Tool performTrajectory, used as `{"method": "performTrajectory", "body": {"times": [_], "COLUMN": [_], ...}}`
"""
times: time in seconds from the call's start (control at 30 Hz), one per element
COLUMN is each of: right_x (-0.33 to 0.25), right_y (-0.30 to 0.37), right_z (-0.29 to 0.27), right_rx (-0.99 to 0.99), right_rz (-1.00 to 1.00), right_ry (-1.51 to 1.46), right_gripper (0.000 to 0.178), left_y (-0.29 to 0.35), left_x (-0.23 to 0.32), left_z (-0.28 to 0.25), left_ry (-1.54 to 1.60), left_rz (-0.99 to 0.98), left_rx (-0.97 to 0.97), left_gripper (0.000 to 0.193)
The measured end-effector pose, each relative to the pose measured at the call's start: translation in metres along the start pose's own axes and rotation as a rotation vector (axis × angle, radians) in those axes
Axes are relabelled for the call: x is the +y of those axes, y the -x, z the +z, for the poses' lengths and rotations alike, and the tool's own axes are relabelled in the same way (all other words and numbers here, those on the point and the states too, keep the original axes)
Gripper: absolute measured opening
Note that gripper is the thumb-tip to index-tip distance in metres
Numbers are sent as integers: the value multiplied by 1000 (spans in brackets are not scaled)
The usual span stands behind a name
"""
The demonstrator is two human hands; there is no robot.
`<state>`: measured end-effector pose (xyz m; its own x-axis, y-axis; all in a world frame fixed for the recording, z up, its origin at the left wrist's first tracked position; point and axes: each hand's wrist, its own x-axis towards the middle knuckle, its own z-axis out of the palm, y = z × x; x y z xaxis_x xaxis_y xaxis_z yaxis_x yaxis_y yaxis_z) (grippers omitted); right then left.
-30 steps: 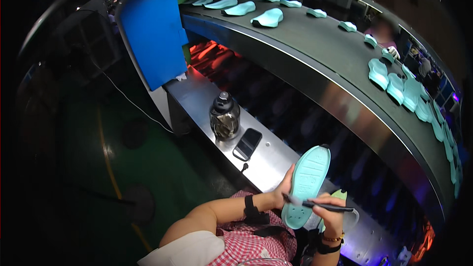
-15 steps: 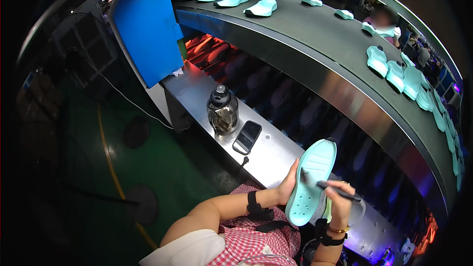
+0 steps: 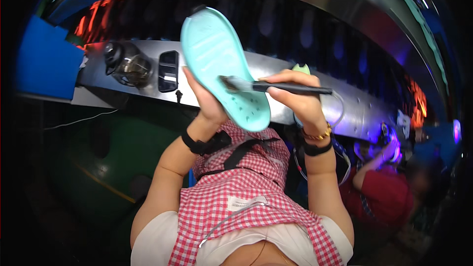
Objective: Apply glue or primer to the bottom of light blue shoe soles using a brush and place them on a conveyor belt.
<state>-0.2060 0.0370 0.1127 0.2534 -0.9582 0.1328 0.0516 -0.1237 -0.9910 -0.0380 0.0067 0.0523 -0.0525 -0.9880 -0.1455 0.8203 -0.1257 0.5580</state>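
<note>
A mint-green shoe sole (image 3: 212,44) is held up at a tilt above the metal ledge, black at its far tip and dotted with small holes toward its near end. My left hand (image 3: 209,104) grips it by the left edge, fingers hidden beneath. In my right hand (image 3: 299,99) is a flat brush (image 3: 305,89) with a black handle, pinched between thumb and fingers. Its dark bristles lie against the sole's upper face, just beyond the holes. Behind my right hand shows part of a pale green thing (image 3: 301,68).
On the metal ledge (image 3: 354,106) stand a clear bottle with a black lid (image 3: 129,66) and a dark phone (image 3: 168,71). Beyond the ledge runs a dark channel with orange glow at both ends. A blue panel (image 3: 44,61) is at left. A person in red (image 3: 382,192) works at right.
The view has swung right and down, so most of the belt with soles has left it. The brush is still on the sole, its bristles now nearer the holes.
</note>
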Motion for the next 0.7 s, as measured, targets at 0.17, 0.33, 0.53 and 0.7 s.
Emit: {"method": "performTrajectory", "body": {"times": [0.17, 0.33, 0.53, 0.7], "right_x": [6, 10, 13, 20], "right_y": [14, 23, 24, 26], "right_z": [-10, -8, -9, -10], "right_rx": [-226, -208, -28, -173], "right_rz": [-120, -163, -65, -72], "right_ry": [-126, 91, 68, -265], "right_gripper": [21, 23, 21, 20], "left_y": [-5, -4, -13, -1], "left_x": [5, 17, 21, 30], "left_z": [-4, 3, 6, 10], "left_ry": [17, -19, -174, -101], "left_rz": [-6, 96, 262, 125], "left_rx": [-253, -139, 31, -214], "left_gripper": [90, 91, 92, 89]}}
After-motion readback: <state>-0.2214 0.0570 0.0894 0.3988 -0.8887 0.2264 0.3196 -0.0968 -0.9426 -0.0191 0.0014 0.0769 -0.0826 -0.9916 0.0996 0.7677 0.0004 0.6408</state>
